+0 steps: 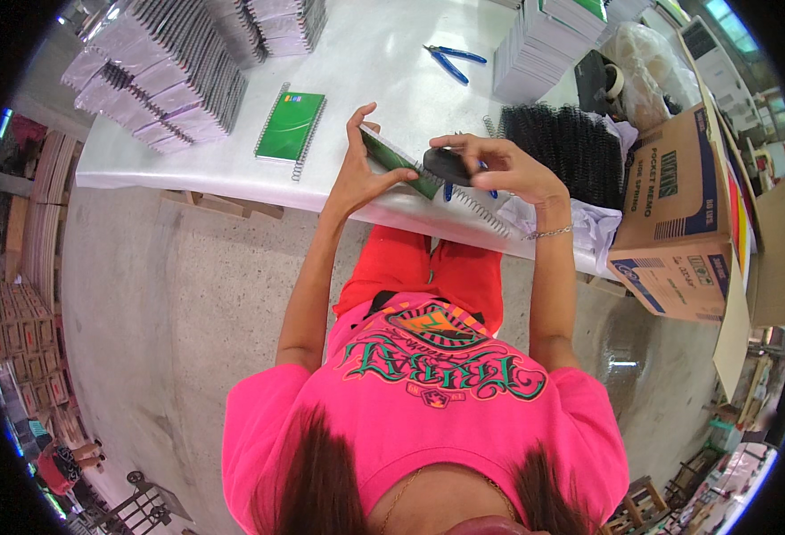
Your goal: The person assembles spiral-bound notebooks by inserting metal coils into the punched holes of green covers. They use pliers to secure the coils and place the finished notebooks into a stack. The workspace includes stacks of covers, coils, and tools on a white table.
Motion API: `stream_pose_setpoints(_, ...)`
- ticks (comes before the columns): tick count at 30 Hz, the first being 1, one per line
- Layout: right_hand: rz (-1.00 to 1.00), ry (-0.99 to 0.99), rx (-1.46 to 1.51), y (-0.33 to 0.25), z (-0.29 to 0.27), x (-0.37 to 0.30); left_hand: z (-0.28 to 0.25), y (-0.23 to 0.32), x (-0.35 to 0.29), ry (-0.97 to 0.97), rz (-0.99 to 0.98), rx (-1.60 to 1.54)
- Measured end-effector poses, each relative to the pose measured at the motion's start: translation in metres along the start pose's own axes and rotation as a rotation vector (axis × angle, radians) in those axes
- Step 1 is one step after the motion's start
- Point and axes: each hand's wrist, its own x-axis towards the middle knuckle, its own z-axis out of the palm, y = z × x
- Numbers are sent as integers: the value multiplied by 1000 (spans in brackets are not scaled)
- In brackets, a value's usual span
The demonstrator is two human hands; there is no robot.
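Note:
My left hand (363,169) is closed on a small green-covered notebook (424,185), tilted up above the table's front edge. A spiral wire coil (481,214) runs along the notebook's edge and sticks out well past it, down to the right. In my right hand (508,169) is a round black object (447,166), slightly blurred, held against the coil side of the notebook. Blue handle-like parts show beneath my right hand; what they belong to is mostly hidden. Left of my hands lies another green notebook (290,127), its coil sticking out at both ends.
Blue-handled pliers (450,62) lie farther back on the white table (365,53). Tall stacks of coil-bound notebooks (169,80) stand at the left, and a paper stack (539,53) at the back right. Black coils (562,156) are heaped beside a cardboard box (678,196) on the right.

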Motion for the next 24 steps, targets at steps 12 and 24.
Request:
stream_pose_setpoints(12, 29, 351, -38, 6, 5, 4, -4, 1, 2, -56, -85, -76)
stream_pose_setpoints(24, 59, 332, -453, -9, 22, 25, -6, 3, 4, -76, -69, -109)
